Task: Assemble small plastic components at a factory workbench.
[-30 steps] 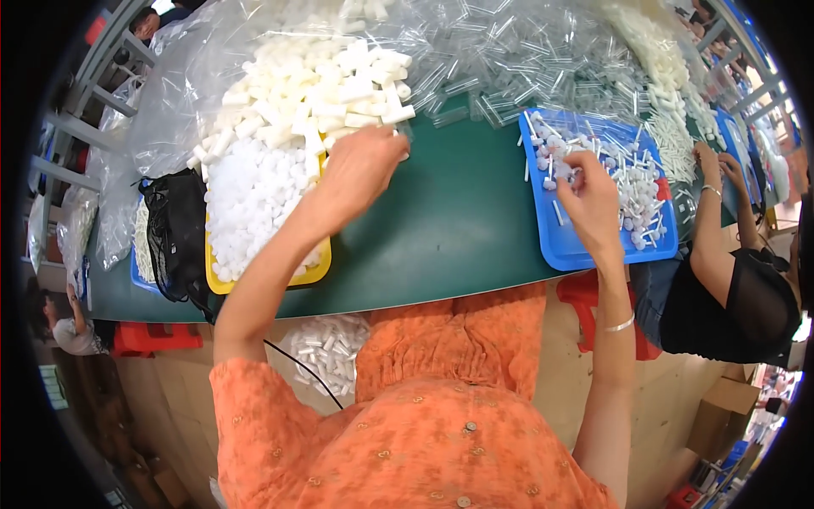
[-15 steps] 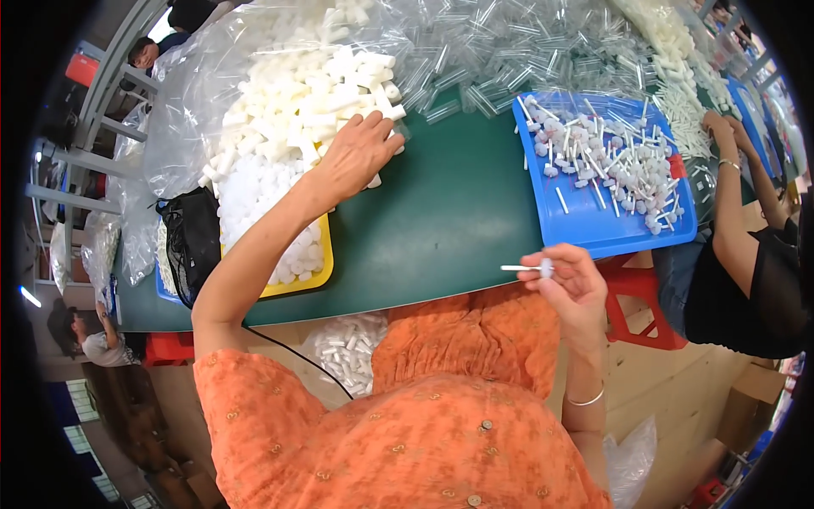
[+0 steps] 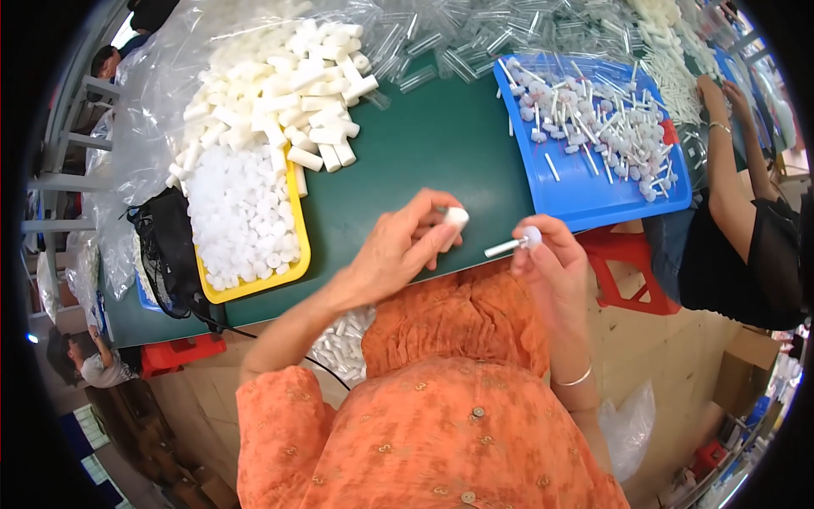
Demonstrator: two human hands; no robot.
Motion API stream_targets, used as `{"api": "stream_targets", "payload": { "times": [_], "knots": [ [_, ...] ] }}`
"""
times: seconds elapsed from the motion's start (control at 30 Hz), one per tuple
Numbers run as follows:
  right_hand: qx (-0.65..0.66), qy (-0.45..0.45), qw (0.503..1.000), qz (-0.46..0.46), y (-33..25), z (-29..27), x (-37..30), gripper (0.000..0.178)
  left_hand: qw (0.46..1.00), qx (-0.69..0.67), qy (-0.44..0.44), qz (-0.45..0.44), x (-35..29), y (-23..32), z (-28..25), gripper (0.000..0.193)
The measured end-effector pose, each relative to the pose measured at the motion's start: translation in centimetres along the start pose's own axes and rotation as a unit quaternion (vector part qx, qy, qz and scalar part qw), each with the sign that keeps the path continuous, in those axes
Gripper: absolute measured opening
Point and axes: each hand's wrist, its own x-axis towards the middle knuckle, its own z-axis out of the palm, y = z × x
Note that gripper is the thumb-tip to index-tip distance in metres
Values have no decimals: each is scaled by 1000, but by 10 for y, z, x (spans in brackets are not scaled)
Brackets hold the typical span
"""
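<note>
Between the fingers of my left hand (image 3: 405, 237) is a cream foam cylinder (image 3: 456, 217), held above the table's near edge. My right hand (image 3: 551, 263) pinches a thin white stick with a round, translucent white cap (image 3: 531, 237); the stick's free end points left toward my left hand. The two hands are close together, and the pieces are apart. A heap of similar cream cylinders (image 3: 297, 93) lies at the upper left. Below it, a yellow tray (image 3: 303, 254) holds many small white caps (image 3: 242, 212). At the right, a blue tray (image 3: 585, 212) carries many capped sticks (image 3: 593, 127).
Clear plastic tubes (image 3: 475, 42) lie across the back of the green table (image 3: 415, 153). A black mesh bag (image 3: 165, 246) sits left of the yellow tray. To the right, a co-worker's arms (image 3: 721, 127) reach over white sticks. Red stools (image 3: 627, 271) stand below the table.
My left hand has come from the cream heap toward my right hand, bringing a foam cylinder. My right hand still holds the capped stick, now tilted slightly. The view has shifted a little.
</note>
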Motion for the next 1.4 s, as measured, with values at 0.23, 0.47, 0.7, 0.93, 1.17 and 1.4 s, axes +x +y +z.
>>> {"api": "stream_targets", "payload": {
  "times": [0.23,0.47,0.7,0.93,1.17,1.4],
  "knots": [
    [36,-5,997,68,30,19,3,19,993,-118,-4,3,-12,-36,27,28],
    [79,13,993,88,29,12,2,20,943,203,132,228,-17,-38,29,29],
    [128,-12,984,123,29,7,1,23,877,291,178,337,-11,-41,22,29],
    [81,-15,991,102,30,9,-1,18,850,325,189,370,-11,-40,22,35],
    [-3,7,999,47,25,9,-2,20,822,353,200,400,-10,-40,22,38],
    [-70,-19,997,22,21,6,1,12,823,360,194,395,-11,-34,24,36]
  ]
}}
